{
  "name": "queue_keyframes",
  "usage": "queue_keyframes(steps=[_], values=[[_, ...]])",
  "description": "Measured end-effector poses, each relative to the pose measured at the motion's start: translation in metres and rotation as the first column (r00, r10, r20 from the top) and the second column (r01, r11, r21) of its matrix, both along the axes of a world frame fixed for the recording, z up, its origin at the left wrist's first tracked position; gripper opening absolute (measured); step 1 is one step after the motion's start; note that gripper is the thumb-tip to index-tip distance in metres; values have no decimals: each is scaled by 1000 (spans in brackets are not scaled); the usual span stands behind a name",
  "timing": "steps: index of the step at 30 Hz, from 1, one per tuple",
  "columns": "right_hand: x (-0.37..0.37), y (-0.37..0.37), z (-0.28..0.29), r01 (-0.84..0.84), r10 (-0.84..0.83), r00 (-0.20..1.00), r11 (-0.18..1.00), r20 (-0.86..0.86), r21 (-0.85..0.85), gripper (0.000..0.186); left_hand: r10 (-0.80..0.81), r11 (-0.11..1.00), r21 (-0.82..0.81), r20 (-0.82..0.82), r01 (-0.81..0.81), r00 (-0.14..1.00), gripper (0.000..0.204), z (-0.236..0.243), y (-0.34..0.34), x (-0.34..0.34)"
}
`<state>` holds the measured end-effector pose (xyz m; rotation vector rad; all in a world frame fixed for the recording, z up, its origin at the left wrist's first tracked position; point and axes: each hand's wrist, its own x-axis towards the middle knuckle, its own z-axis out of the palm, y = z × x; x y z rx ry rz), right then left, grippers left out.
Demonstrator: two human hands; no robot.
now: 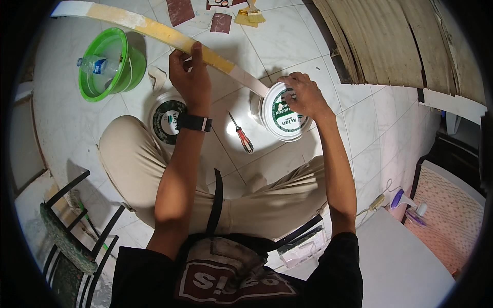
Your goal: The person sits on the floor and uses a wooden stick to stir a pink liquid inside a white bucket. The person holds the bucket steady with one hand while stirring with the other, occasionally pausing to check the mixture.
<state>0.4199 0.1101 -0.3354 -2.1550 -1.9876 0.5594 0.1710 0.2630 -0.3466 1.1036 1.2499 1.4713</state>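
A long narrow board (156, 32), coated in patches of white, yellow and pale pink, slants from the upper left down to the white paint tub (256, 108). My left hand (191, 69), with a black band on the wrist, grips its lower edge near the middle. The board's near end touches or overlaps the tub's rim; I cannot tell which. Over the white-and-green lid (286, 120) my right hand (304, 95) curls its fingers, gripping its far edge. A screwdriver (242, 136) with a red and black handle lies between my forearms. Left of it stands another lidded tub (165, 122), partly behind my left wrist.
A green bucket (134, 69) holding a plastic bottle (97, 65) stands at the left. Sandpaper sheets (221, 23) and paintbrushes (250, 18) lie at the far side. Weathered wooden planks (395, 41) fill the upper right. A metal-framed chair (67, 241) is at the lower left.
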Motion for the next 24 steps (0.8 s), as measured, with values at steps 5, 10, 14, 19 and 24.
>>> queue_keyframes(steps=[5, 10, 14, 19, 24], values=[[1, 17, 19, 12, -14, 998, 999, -57, -35, 26, 4, 1000, 19, -27, -4, 1000, 30, 7, -2, 0], [10, 6, 60, -59, 60, 994, 998, -88, 21, 22, -18, 998, 54, 30, 17, 999, 32, 28, -4, 4], [7, -31, 91, -63, 66, 998, 985, -9, 163, 25, -13, 998, 66, 66, 9, 998, 32, 49, -2, 6], [-5, -88, 117, 72, -84, 996, 949, 24, 306, 28, -20, 995, 99, 68, 13, 997, 32, 66, 1, 5], [-11, -128, 131, 197, -215, 977, 912, 9, 360, 29, -29, 991, 130, 79, 19, 996, 30, 72, -1, 11]])
